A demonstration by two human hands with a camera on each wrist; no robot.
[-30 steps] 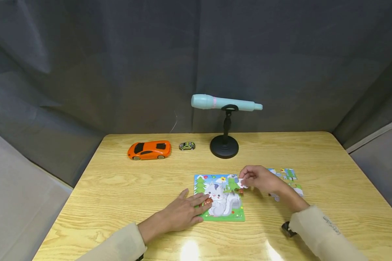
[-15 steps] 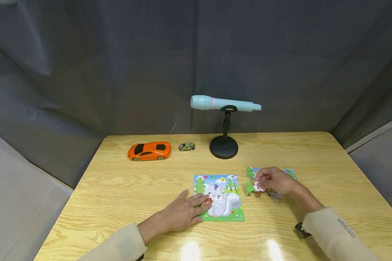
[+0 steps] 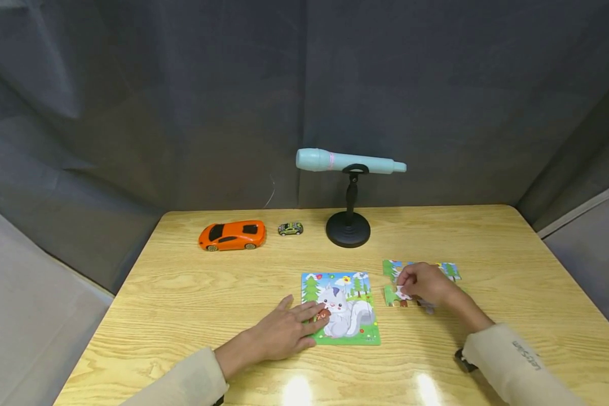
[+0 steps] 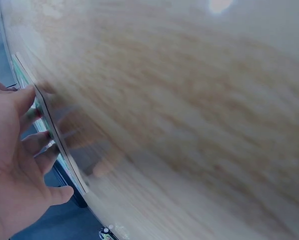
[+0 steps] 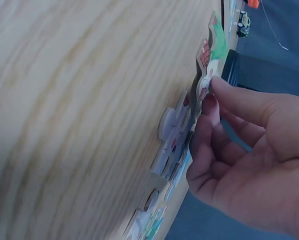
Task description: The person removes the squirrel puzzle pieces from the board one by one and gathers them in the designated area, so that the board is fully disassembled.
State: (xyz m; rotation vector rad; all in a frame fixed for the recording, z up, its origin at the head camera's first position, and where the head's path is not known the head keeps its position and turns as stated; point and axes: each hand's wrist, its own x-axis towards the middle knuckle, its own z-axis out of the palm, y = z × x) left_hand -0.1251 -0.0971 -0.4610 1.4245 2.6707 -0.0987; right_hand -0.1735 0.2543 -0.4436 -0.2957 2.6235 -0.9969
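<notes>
My left hand (image 3: pixel 281 332) rests with spread fingers on the left side of a square squirrel picture (image 3: pixel 347 324) lying on the table. In the left wrist view its fingers lie over the picture's edge. To the right, my right hand (image 3: pixel 428 282) pinches a jigsaw puzzle piece (image 3: pixel 392 294) between thumb and fingers. In the right wrist view that piece, with green, white and reddish-brown print (image 5: pixel 213 55), is tilted up close to the table. Other puzzle pieces (image 3: pixel 451 270) lie around and partly under the hand, which hides some of them. A pale piece (image 5: pixel 172 130) lies just beside the fingers.
At the back of the wooden table (image 3: pixel 208 299) stand an orange toy car (image 3: pixel 232 235), a small patterned toy car (image 3: pixel 290 228) and a light-blue microphone (image 3: pixel 355 160) on a black stand (image 3: pixel 349 228). Dark cloth (image 3: pixel 233 113) hangs behind the table.
My right hand has moved right with the puzzle piece, from the picture's right edge to the loose pieces, then slightly lower. The left hand has stayed in place.
</notes>
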